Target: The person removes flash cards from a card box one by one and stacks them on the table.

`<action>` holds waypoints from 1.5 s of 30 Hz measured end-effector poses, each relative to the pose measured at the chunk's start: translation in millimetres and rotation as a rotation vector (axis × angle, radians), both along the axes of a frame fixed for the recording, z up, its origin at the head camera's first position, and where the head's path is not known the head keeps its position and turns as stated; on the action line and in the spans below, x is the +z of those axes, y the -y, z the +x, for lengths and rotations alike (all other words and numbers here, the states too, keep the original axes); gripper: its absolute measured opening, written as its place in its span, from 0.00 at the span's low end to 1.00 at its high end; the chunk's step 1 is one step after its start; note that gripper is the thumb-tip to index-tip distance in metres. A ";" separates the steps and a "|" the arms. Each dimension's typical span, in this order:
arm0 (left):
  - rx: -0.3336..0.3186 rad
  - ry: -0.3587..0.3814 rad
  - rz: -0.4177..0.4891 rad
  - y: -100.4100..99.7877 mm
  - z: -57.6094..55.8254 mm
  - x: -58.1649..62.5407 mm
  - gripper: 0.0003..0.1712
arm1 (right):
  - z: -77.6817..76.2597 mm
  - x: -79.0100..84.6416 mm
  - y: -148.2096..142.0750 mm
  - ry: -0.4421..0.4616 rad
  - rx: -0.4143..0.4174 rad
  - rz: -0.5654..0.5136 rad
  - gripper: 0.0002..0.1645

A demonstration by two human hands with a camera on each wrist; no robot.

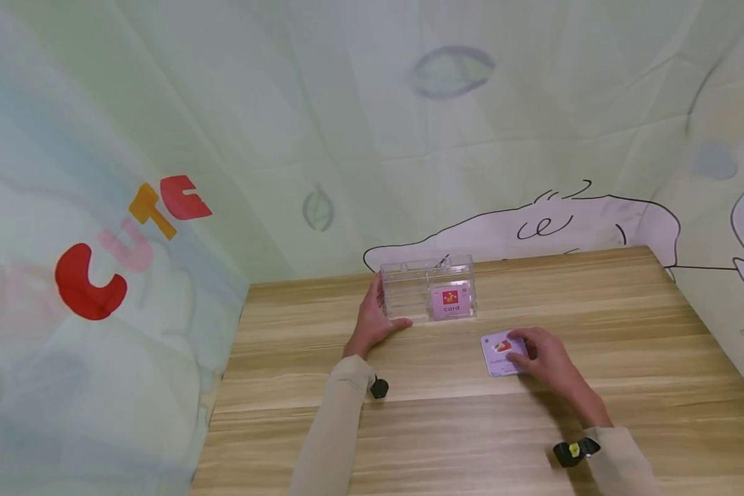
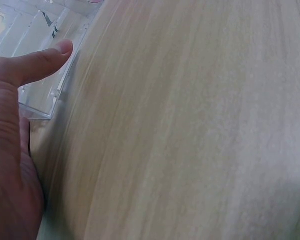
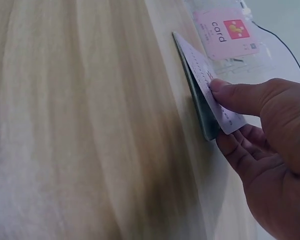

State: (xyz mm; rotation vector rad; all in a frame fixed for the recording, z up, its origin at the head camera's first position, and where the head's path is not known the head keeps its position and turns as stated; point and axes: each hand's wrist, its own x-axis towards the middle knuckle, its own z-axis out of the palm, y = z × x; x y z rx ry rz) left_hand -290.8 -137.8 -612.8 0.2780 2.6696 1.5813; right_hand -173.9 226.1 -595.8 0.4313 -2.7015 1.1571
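A clear plastic box (image 1: 406,293) with two side-by-side compartments stands near the back of the table. My left hand (image 1: 375,318) holds it at its left end, thumb across the lower front and fingers along the side. In the right compartment is a pink card (image 1: 451,303) printed "card"; the left one shows no card. To the right and nearer, my right hand (image 1: 548,362) pinches flash cards (image 1: 496,355) between thumb and fingers. The top one is light purple with a red picture. In the right wrist view, the cards (image 3: 202,75) gape apart at one end, a dark-green face showing.
The wood-grain table (image 1: 434,427) meets a printed cloth backdrop (image 1: 359,138) at its back and sides. A dark cord (image 3: 282,42) runs behind the box in the right wrist view. Dark devices sit on both wrists.
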 end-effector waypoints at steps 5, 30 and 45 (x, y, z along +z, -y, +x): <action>-0.001 -0.004 0.006 -0.6 0.5 1.1 0.76 | 2.4 -0.7 0.5 -0.014 0.002 0.034 0.22; 0.002 0.000 -0.005 -0.2 -0.1 -0.7 0.77 | 4.8 5.8 6.8 0.169 -0.037 0.150 0.21; -0.019 -0.033 0.037 1.3 -2.0 -4.0 0.78 | 6.1 10.9 9.7 0.201 -0.029 0.158 0.20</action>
